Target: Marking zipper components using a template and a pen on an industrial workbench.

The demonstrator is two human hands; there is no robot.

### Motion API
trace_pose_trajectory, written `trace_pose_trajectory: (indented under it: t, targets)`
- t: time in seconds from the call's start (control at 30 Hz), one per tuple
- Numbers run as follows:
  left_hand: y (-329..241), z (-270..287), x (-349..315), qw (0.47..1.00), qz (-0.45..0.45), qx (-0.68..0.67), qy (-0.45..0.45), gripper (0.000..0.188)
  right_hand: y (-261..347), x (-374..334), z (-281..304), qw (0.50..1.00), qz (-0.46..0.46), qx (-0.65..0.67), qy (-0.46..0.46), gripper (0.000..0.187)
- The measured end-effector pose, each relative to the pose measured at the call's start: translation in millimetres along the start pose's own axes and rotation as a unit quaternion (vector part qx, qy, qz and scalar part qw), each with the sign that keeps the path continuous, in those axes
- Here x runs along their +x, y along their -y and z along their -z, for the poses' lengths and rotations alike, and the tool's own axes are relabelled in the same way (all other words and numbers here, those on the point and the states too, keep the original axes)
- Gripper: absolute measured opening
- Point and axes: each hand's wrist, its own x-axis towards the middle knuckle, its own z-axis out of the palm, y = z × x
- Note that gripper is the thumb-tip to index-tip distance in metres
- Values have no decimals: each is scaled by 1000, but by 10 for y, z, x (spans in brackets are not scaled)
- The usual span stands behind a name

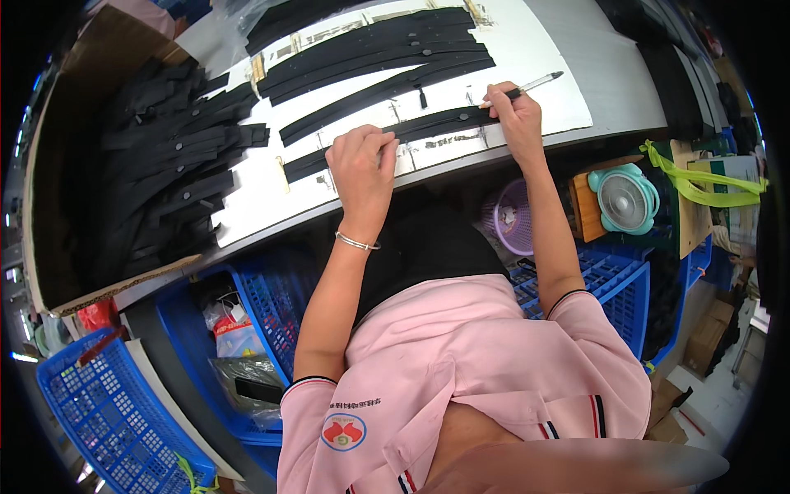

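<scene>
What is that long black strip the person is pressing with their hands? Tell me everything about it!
The black strip is long, thin and flat, maybe fabric or rubber. It lies slanted on the white board, nearest the table edge, with more black strips beyond it. The left hand presses down on its middle. The right hand rests on its right end, holding a pen.

Hidden under the hands and lost at the rim

The left hand [362, 169] covers part of a black strap [428, 125]; the pen [527, 87] grip is buried in the right hand [518, 115]; the strap pile [156, 165] blurs into one dark mass.
</scene>
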Motion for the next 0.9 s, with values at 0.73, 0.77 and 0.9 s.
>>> trace_pose_trajectory:
  t: [0.73,0.77,0.9]
  targets:
    - [-498,-829,336,995,-74,-50,47,10,-143,12,-20,988,23,-148,23,23]
    - [-501,-831,335,995,-74,-50,48,10,-162,9,-24,989,30,-142,18,23]
    - [-498,-828,325,995,-81,-41,43,10,-144,-38,-17,1000,16,-22,7,23]
